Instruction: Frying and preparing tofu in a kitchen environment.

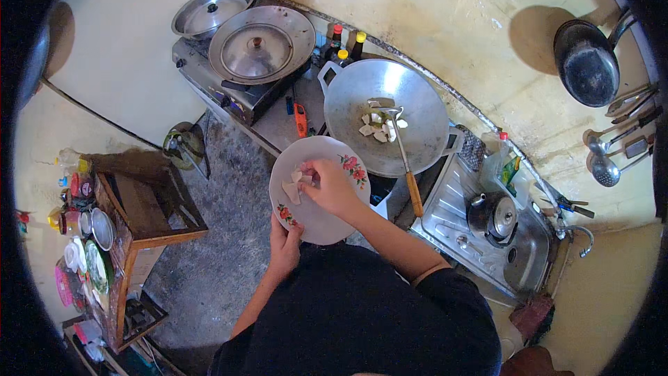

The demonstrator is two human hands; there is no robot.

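Note:
My left hand (286, 243) grips the near left rim of a pale plate (326, 227) with red flower prints, thumb on top. Over the plate, the fingers of my right hand (331, 188) are closed on some thin white pieces (293, 188) of food. Just beyond the plate stands a large two-handled metal wok (349, 94). Similar white chunks (380, 128) lie at its bottom. A metal-headed turner (409, 180) with a wooden handle rests in the wok, its handle sticking out over the near rim.
Left of the wok, a lidded pan (255, 52) sits on a gas stove (229, 96). An orange lighter (300, 120) lies on the counter and sauce bottles (336, 39) stand behind. At right, a kettle (493, 216) stands in the steel sink unit (438, 214). A wooden rack (128, 250) is at left.

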